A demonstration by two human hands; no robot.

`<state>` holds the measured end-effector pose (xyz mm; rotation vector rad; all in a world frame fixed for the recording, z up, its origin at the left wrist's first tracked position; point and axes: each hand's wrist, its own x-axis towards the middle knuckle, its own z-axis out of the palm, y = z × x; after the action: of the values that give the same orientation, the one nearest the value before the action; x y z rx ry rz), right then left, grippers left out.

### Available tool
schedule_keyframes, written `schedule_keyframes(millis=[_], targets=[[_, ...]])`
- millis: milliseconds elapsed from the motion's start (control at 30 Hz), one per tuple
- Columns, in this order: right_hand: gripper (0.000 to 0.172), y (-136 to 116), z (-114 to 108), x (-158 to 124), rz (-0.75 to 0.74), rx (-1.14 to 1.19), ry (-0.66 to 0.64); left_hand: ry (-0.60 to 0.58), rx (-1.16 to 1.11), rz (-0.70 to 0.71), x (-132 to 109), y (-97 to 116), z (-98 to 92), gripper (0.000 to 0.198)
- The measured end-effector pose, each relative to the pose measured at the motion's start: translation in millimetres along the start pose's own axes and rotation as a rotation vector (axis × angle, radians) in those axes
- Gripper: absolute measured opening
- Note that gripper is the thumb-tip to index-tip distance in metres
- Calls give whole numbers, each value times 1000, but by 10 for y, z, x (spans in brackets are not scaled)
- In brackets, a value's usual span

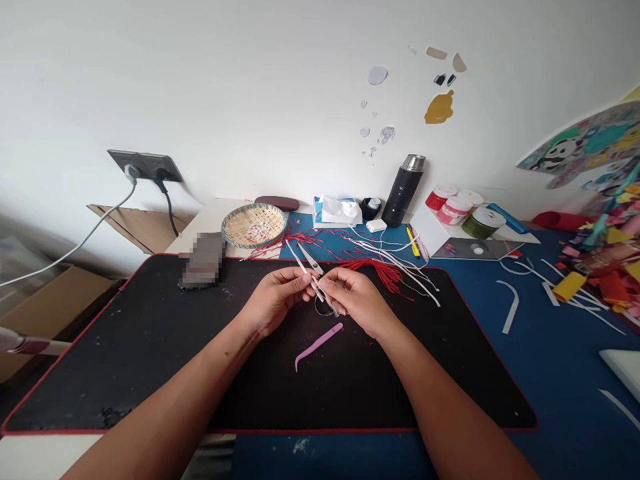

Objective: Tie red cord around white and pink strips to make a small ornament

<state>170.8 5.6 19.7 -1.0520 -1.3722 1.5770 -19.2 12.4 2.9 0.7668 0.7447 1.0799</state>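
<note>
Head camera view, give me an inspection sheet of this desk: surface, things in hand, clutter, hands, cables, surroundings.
Surface: black mat with red edging on a blue tabletop, flecked with small scraps.
Things in hand: thin white strips pinched between both hands; pink tweezers lie on the mat just below them.
Clutter: red cords and white cords behind the hands, woven basket, tissue pack, black flask, paint jars, coloured paper scraps at right.
Hands: left hand and right hand both closed on the strips.
Cables: two plugged into the wall socket.
Surroundings: white wall with stickers, cardboard boxes at left.
</note>
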Motion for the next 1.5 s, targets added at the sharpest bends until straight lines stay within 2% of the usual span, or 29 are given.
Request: schedule_keyframes(millis=[400, 600, 1067, 1233, 1500], targets=[[47, 28, -15, 3, 20, -17, 2, 18, 127, 130, 10, 51, -14, 29], [47, 49, -6, 13, 48, 24, -11, 23, 102, 126, -4, 60, 9, 29], [46, 16, -18, -11, 47, -74, -58, 30, 40, 121, -14, 78, 24, 30], [43, -3, -10, -17, 46, -143, -24, 35, 34, 107, -17, 74, 31, 29], [44, 17, -21, -12, 63, -75, -68, 11, 11, 96, -23, 77, 31, 30]])
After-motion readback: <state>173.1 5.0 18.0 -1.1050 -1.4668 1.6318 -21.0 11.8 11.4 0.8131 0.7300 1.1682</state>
